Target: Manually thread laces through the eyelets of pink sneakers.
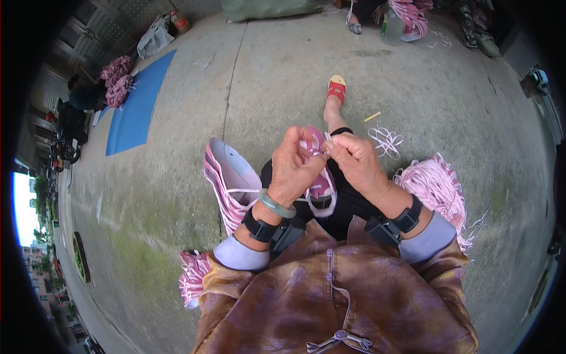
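A pink shoe upper (320,187) with white laces hangs between my hands, over my lap. My left hand (292,168), bracelet at the wrist, has its fingers closed on the upper's side. My right hand (358,163) pinches a thin white shoelace (328,137) near the upper's eyelets. The fingertips of both hands nearly meet there, and the exact lace hole is hidden. A loop of lace (330,207) droops from the upper's lower end.
Left of my legs are stacked pink shoe uppers (227,183); a pink-and-white bundle (193,276) is nearer. Pale pink laces (433,186) pile at right. A lace coil (386,143) and yellow stick (372,117) lie on concrete. Beyond: a blue mat (137,109), other people.
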A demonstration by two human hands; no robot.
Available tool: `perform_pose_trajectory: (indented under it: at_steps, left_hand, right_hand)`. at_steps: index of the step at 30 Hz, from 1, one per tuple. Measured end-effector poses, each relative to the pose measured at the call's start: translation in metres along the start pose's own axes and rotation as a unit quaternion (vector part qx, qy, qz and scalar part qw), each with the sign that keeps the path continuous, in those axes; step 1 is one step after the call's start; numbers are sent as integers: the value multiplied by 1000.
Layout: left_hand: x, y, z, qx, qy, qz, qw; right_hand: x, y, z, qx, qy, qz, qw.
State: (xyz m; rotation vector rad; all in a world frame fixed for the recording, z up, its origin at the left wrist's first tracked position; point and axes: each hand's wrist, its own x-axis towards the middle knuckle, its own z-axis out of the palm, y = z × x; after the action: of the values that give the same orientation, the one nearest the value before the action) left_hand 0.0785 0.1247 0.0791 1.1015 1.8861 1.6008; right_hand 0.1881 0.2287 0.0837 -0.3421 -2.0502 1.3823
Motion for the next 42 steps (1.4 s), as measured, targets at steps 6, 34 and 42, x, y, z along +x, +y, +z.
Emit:
perform_pose_trajectory:
  at_steps: [6,34,42]
  left_hand:
    - [-4,17,28,-305,-193,-3,933]
    - [-38,-24,12,-157,-436,0,886]
    - [-37,-56,36,-227,-460,-20,858]
  right_hand:
    - [-7,-35,-25,27,38,-18,999]
    - [2,155,10,-202,-151,170,953]
    - [56,161,47,-370,-239,169,882]
